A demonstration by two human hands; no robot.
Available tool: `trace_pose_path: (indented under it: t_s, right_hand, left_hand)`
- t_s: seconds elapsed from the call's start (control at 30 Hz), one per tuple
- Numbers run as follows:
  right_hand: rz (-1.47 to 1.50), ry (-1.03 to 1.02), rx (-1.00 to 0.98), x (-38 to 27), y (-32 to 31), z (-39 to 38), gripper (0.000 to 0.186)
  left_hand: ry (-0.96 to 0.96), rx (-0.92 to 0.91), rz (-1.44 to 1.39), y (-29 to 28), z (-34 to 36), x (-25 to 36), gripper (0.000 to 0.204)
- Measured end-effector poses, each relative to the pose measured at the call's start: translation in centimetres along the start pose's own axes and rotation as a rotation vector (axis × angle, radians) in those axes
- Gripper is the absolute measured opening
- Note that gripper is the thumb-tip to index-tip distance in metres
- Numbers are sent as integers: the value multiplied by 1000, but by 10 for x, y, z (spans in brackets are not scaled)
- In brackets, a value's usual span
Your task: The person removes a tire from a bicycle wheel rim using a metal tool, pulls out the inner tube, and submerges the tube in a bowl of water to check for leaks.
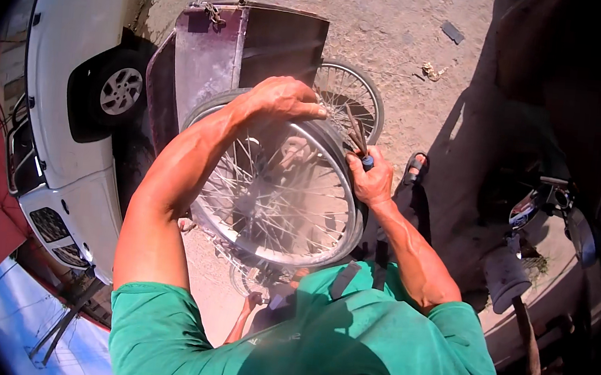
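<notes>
A spoked wheel (286, 257) with a black tyre and a silver rim stands tilted in front of me. My left hand (287, 99) rests over the top of its tyre, fingers curled round the edge. At the wheel's right side, my right hand (372, 176) is closed on a metal tool (356, 129) with rusty-looking, pointed prongs and a blue part at the fist. The tool's exact kind cannot be made out. Its prongs point up and away, close to the tyre.
Behind the wheel stands a dark red metal cart body (208, 56) with another spoked wheel (377, 101). A white vehicle (71, 86) is at the left. Another person's hand (253, 301) shows below the wheel. A sandalled foot (415, 168) and a grey cylinder (505, 281) are at right.
</notes>
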State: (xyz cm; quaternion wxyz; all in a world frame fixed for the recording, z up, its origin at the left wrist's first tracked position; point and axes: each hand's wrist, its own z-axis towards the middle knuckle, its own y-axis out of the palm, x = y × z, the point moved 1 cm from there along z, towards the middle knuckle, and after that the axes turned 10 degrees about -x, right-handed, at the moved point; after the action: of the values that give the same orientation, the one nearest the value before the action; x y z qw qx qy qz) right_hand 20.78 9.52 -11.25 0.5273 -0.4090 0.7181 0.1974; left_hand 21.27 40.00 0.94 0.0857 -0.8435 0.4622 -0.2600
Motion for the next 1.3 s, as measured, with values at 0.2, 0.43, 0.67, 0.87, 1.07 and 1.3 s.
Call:
trace_pose_path:
  t_s: [0.2,0.43,0.67,0.87,1.07,1.3]
  right_hand:
    - [142,-11,-37,2,-1,-5,29]
    - [398,63,-194,15,-81,-28,29]
    - [998,0,-450,-57,-172,-41,43]
    - [1010,112,-646,-82,-194,-54,51]
    - [880,177,-750,-80,-185,-45,51]
    - [617,236,-776,-138,-167,-44,43]
  left_hand:
    - [-9,-99,0,3,18,-5,67]
    - [12,-131,27,-6,21,5,69]
    - [58,-79,-8,4,24,-5,65]
    - [63,-70,13,3,25,-4,65]
    - [64,-61,9,5,26,-9,66]
    - [67,-16,3,4,18,-8,65]
